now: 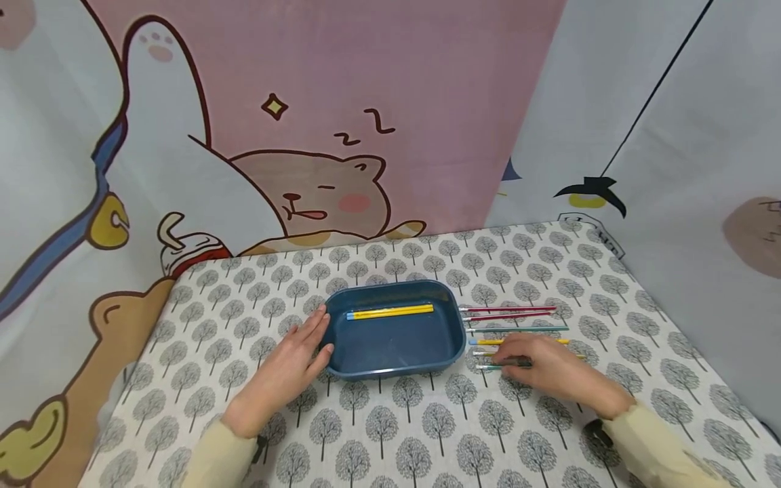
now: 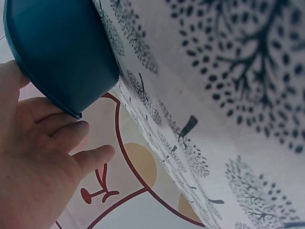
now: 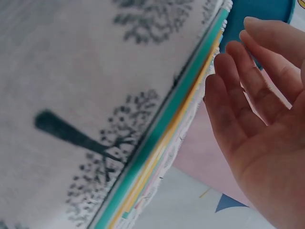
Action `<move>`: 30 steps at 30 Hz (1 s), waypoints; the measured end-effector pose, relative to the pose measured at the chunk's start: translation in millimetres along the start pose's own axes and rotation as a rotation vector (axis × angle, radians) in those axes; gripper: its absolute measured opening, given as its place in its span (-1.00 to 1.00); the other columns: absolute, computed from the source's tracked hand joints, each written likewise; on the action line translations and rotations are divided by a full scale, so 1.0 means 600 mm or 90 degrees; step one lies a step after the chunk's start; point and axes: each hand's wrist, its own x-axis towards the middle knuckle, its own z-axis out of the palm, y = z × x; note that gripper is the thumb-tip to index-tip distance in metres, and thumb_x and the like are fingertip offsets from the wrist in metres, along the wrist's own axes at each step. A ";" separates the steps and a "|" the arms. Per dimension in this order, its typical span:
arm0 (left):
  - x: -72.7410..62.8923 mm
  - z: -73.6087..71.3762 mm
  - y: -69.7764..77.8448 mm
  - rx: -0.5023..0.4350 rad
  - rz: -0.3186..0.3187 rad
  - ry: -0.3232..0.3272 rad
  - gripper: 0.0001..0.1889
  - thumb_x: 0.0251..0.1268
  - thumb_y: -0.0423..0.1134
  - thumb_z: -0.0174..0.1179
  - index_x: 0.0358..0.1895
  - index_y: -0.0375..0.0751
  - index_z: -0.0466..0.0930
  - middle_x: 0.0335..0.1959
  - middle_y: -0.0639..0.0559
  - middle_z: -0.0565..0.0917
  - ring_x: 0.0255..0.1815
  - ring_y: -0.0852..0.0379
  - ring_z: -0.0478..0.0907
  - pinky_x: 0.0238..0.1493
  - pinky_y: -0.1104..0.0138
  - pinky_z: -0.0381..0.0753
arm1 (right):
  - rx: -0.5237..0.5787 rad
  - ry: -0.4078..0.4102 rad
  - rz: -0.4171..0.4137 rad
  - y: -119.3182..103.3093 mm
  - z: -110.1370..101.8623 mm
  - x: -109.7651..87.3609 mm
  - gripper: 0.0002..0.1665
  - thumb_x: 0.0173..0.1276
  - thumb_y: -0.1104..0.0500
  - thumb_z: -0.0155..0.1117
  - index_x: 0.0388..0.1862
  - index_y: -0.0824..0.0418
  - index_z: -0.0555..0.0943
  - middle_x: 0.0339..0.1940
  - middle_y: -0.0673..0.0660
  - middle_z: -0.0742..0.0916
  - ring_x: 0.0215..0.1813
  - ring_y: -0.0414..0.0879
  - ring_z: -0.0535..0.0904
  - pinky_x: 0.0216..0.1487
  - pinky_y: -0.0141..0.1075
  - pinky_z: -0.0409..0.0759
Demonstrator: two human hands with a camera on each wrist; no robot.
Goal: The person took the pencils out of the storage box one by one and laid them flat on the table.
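A dark blue tray (image 1: 390, 371) sits on the table with two yellow pencils (image 1: 390, 312) with light blue ends lying in it. My left hand (image 1: 293, 362) rests against the tray's left rim, fingers extended along it. To the right of the tray, a row of thin pencils lies sideways: two red pencils (image 1: 512, 310), a green pencil (image 1: 518, 329), a yellow pencil (image 1: 482, 342), a gold one and a teal pencil (image 3: 157, 129) nearest me. Over the nearest pencils is my right hand (image 1: 543, 362), partly hiding them; its fingers are loosely bent with nothing between them in the right wrist view.
The table wears a white cloth (image 1: 439, 423) printed with grey trees. Behind it hangs a pink sheet (image 1: 451, 122) with cartoon animals, and a pale sheet (image 1: 683, 169) hangs along the right side.
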 end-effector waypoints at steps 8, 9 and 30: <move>0.004 -0.002 0.001 0.000 0.003 0.000 -0.36 0.63 -0.06 0.08 0.54 -0.45 0.26 0.63 -0.23 0.13 0.59 -0.20 0.21 0.47 -0.23 0.28 | -0.072 0.046 0.025 -0.023 -0.013 -0.002 -0.68 0.29 0.18 0.54 0.02 -0.07 0.80 0.15 -0.07 0.72 0.12 -0.08 0.66 0.08 -0.02 0.72; 0.004 -0.001 0.001 -0.001 0.002 0.000 -0.36 0.63 -0.07 0.09 0.54 -0.45 0.27 0.63 -0.22 0.13 0.59 -0.20 0.20 0.47 -0.24 0.28 | -0.072 0.052 0.023 -0.026 -0.014 -0.002 -0.68 0.31 0.17 0.53 0.03 -0.07 0.80 0.17 -0.06 0.71 0.13 -0.07 0.66 0.07 -0.03 0.72; 0.000 0.000 0.001 -0.001 -0.013 -0.001 -0.36 0.61 -0.09 0.12 0.54 -0.43 0.26 0.64 -0.20 0.12 0.58 -0.22 0.22 0.47 -0.23 0.27 | -0.024 0.161 -0.020 -0.101 -0.032 0.048 -0.26 0.39 0.00 0.48 0.52 -0.06 0.49 0.64 -0.03 0.37 0.66 0.03 0.16 0.44 0.31 0.32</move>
